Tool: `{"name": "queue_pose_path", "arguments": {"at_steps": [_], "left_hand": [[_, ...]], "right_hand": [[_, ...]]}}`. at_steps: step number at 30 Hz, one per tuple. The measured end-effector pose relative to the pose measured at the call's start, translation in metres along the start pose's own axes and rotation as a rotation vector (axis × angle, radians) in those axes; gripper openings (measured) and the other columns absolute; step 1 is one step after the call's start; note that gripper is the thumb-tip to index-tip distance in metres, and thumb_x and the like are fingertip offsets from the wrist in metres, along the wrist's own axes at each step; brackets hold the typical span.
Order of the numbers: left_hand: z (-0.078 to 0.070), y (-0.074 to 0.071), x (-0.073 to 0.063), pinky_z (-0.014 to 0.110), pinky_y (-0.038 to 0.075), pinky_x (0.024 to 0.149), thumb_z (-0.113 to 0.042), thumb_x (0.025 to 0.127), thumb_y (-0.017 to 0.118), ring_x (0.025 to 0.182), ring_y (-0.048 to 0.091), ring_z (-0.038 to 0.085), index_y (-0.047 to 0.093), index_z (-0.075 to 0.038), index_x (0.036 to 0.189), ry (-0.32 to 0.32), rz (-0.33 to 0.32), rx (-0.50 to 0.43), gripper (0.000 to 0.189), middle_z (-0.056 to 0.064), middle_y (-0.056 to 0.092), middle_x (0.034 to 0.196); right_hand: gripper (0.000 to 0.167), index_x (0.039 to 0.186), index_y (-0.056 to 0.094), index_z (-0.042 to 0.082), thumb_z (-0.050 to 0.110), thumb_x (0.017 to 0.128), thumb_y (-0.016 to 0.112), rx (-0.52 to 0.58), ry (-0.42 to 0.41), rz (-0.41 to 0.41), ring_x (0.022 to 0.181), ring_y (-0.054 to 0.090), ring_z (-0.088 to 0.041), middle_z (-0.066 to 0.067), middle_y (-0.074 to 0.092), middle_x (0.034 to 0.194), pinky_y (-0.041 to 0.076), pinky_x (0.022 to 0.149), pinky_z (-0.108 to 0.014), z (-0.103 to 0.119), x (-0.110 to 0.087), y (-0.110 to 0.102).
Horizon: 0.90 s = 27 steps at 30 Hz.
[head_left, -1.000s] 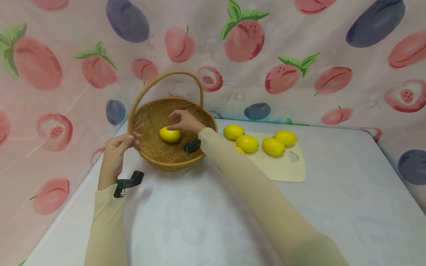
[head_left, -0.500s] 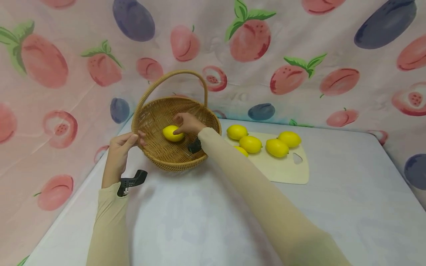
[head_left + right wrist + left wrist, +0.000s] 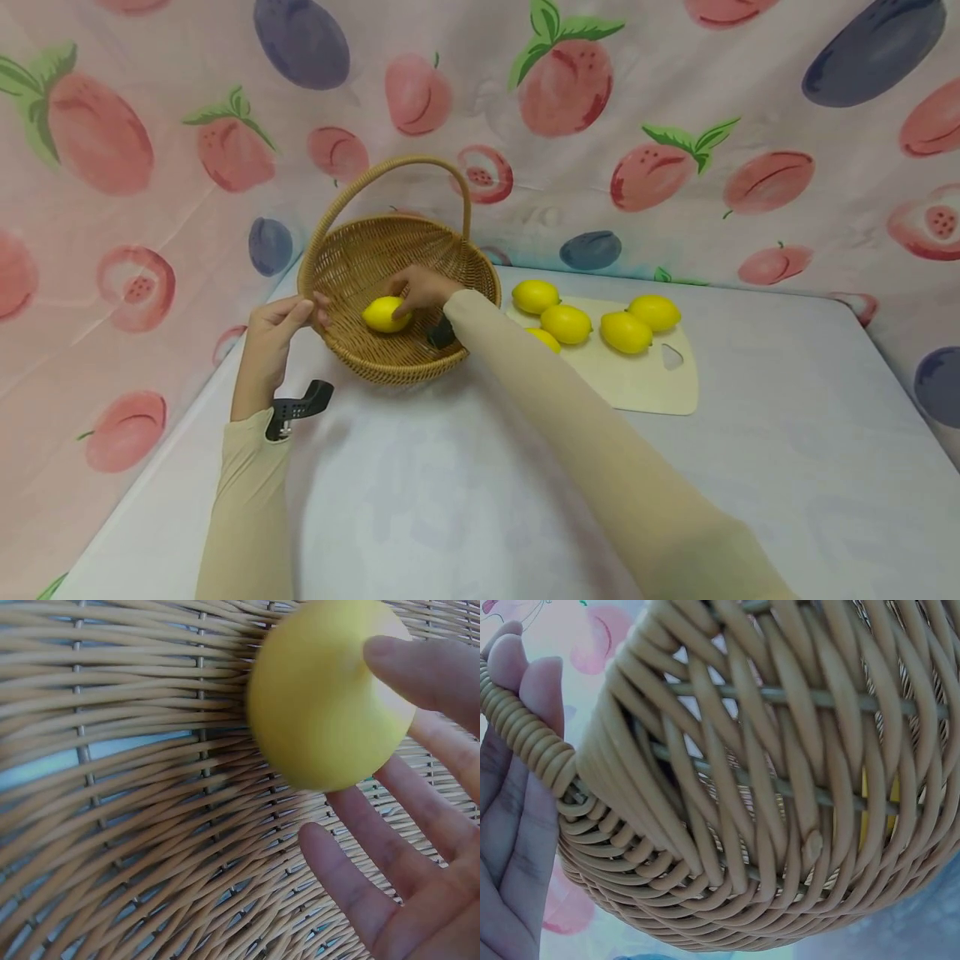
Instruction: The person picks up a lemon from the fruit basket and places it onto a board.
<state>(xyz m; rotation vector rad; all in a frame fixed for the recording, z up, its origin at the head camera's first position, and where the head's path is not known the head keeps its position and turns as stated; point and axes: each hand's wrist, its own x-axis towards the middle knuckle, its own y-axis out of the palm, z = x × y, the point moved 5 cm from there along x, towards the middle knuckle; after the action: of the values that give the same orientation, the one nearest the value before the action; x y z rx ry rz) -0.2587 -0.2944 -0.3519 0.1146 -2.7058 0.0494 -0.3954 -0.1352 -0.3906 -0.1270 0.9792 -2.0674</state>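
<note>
A wicker basket [image 3: 397, 373] with a tall arched handle stands toward the back left of the table. My left hand [image 3: 272, 337] grips the foot of its handle [image 3: 531, 742], thumb and fingers on either side. Inside the basket lies a yellow lemon [image 3: 380, 315]. Reaching in from the right, my right hand [image 3: 422, 287] holds that lemon [image 3: 322, 705]. The right wrist view shows the thumb pressed on one end and fingertips against its far side, while the little finger sticks out beside it. Through the weave, the left wrist view shows a sliver of yellow.
To the right of the basket lies a cream cutting board [image 3: 637, 392] with a cut-out grip hole. Several more lemons [image 3: 566, 324] lie on and beside it, one partly hidden by my right sleeve [image 3: 555, 383]. A fruit-print cloth [image 3: 555, 192] hangs behind the white table [image 3: 420, 500].
My right hand has come down from above the lemon and taken hold of it. The lemon has shifted slightly toward the basket's front. My left hand keeps its hold on the handle.
</note>
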Motion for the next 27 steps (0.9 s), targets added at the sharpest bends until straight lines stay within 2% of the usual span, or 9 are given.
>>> {"name": "queue_pose_path", "arguments": {"at_steps": [6,13,21,27], "left_hand": [[0.000,0.000,0.001,0.020,0.051,0.072,-0.007,0.095,0.051,0.071,0.063,0.007,0.068,0.000,0.079,0.002,-0.001,-0.005,0.025,-0.006,0.068,0.069],[-0.001,0.000,0.002,0.018,0.051,0.072,-0.009,0.096,0.051,0.074,0.063,0.006,0.071,-0.010,0.074,0.017,0.020,-0.021,0.029,-0.006,0.069,0.075],[0.000,-0.001,0.001,0.019,0.051,0.072,-0.009,0.095,0.051,0.072,0.064,0.006,0.070,-0.008,0.073,0.016,0.002,-0.024,0.029,-0.005,0.069,0.074],[-0.001,0.001,0.000,0.018,0.051,0.073,-0.008,0.096,0.051,0.072,0.063,0.006,0.070,-0.008,0.079,0.013,0.012,-0.017,0.025,-0.007,0.068,0.071]], "right_hand": [[0.040,0.119,0.062,0.012,0.014,0.081,0.074,-0.004,-0.020,0.093,0.122,0.051,-0.023,-0.010,0.056,0.131,0.047,0.100,-0.032,0.003,-0.003,0.006],[0.043,0.122,0.059,0.012,0.015,0.081,0.073,-0.022,-0.039,0.160,0.126,0.049,-0.023,-0.011,0.053,0.135,0.046,0.101,-0.032,0.004,-0.001,0.011],[0.052,0.128,0.055,0.013,0.018,0.081,0.074,-0.082,-0.044,0.217,0.129,0.046,-0.024,-0.012,0.051,0.138,0.040,0.108,-0.036,0.005,-0.003,0.014],[0.054,0.129,0.055,0.014,0.022,0.080,0.076,-0.114,-0.026,0.214,0.129,0.046,-0.023,-0.010,0.050,0.139,0.040,0.108,-0.036,0.002,-0.001,0.015]]}}
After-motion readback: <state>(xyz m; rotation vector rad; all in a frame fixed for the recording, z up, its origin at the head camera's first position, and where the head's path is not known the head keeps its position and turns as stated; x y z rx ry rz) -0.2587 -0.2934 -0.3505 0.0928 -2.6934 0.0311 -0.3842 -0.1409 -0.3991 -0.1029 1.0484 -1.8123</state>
